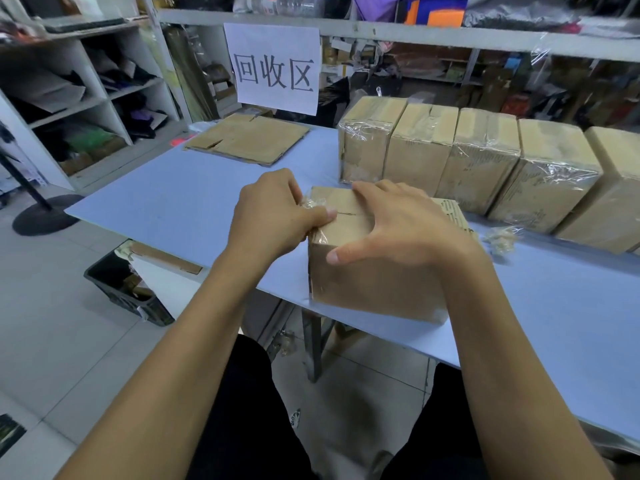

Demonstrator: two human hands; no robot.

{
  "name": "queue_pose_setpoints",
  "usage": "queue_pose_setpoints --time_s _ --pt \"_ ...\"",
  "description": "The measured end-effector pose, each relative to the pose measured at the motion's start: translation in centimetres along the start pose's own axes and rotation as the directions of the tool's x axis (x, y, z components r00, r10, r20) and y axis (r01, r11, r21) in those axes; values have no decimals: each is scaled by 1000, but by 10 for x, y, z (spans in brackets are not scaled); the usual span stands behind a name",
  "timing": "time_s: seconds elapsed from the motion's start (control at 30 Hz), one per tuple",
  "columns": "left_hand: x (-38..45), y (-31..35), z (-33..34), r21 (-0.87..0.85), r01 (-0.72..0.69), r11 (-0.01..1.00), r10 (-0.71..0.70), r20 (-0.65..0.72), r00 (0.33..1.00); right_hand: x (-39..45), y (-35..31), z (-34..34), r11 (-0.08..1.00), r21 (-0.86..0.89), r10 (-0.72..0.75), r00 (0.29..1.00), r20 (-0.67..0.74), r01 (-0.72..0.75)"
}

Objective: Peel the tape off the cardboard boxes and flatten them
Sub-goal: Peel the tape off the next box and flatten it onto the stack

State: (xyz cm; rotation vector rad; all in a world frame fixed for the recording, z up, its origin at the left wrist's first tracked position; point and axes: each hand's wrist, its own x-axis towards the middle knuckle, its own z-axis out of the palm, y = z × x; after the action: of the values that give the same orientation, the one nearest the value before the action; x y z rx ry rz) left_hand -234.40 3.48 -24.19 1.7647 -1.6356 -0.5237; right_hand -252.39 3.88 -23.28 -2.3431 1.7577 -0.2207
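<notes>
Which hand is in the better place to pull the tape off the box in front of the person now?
The left hand: it already pinches the crumpled tape at the left top edge of the box. The right hand lies spread on the box top, better suited to holding it down.

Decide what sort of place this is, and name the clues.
Probably a stockroom's recycling corner: a paper sign reading "recycling area", a row of taped boxes on the table, flattened cardboard, and cluttered shelves.

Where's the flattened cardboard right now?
Head view: flattened cardboard lies far left on the table, below the paper sign, left of the taped boxes.
</notes>
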Motion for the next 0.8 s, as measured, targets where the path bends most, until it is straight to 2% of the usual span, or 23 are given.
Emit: queue_pose_setpoints --time_s 0.23,0.33,0.47,0.57,0.7,0.77,0.8 --pt "0 -3 -1 -30 -31 999 31 1 1000 3 1 1 1000 -6 -5 1000 5 5" --pt "6 -14 0 -214 -13 977 25 54 998 3 2 1 1000 -8 -8 1000 0 8" --pt "7 -29 0 -522 90 848 -18 140 990 4 2 1 1000 -18 -19 1000 -2 19" --pt "-2 -32 6 -694 196 693 -79 198 977 4 1 -1 1000 -7 -22 1000 -1 22" --pt "-14 -37 11 -770 231 595 -111 206 972 3 2 -2 1000 5 -18 1000 4 18" --pt "-20 -48 5 -778 302 551 -91 304 948 4 2 -2 1000 15 -16 1000 3 16" --pt "-24 -53 2 -789 362 496 -87 370 925 4 2 -2 1000 16 -14 1000 5 14"
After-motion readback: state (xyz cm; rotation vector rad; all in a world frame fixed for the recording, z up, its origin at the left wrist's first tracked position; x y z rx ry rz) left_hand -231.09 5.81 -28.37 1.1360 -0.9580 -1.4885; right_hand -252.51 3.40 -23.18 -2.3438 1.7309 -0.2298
